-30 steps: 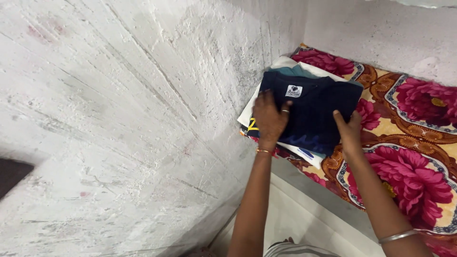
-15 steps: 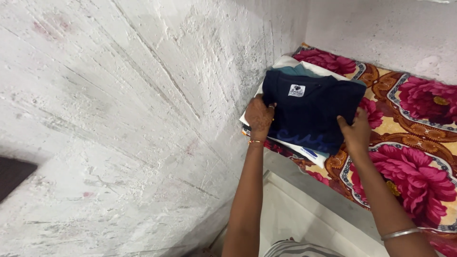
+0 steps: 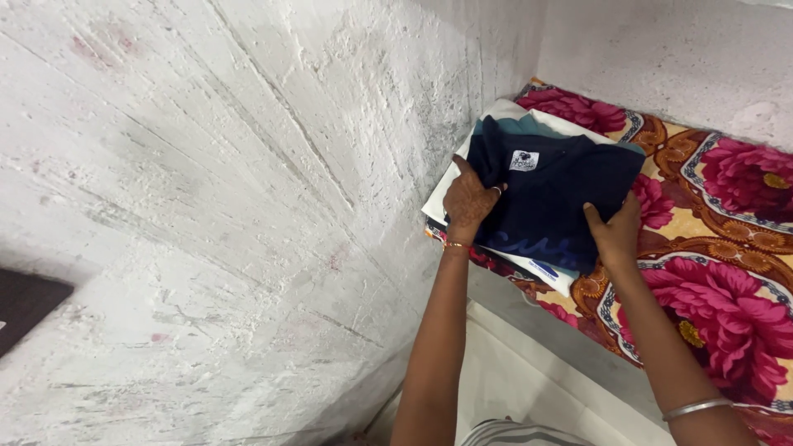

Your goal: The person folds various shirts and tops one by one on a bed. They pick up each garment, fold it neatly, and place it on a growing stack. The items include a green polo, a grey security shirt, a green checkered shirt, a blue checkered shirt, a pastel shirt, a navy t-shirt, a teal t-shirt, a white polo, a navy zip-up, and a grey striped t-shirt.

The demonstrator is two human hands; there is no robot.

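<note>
two hands on a folded navy shirt point(image 3: 549, 202) atop the clothes stack point(image 3: 496, 116), upper right of frame, on the floral blanket point(image 3: 727, 248). left hand point(image 3: 469, 201) grips its left edge, right hand point(image 3: 615, 231) pinches the lower right corner. best squared with edges aligned, pressed flat.

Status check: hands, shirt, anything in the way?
Left hand and right hand grip navy shirt. Shirt folded atop clothes pile. Wall close left.

Navy folded shirt point(image 3: 549, 198), magenta-flowered blanket point(image 3: 719, 248), whitish, perhaps limewashed wall point(image 3: 231, 206)
</note>
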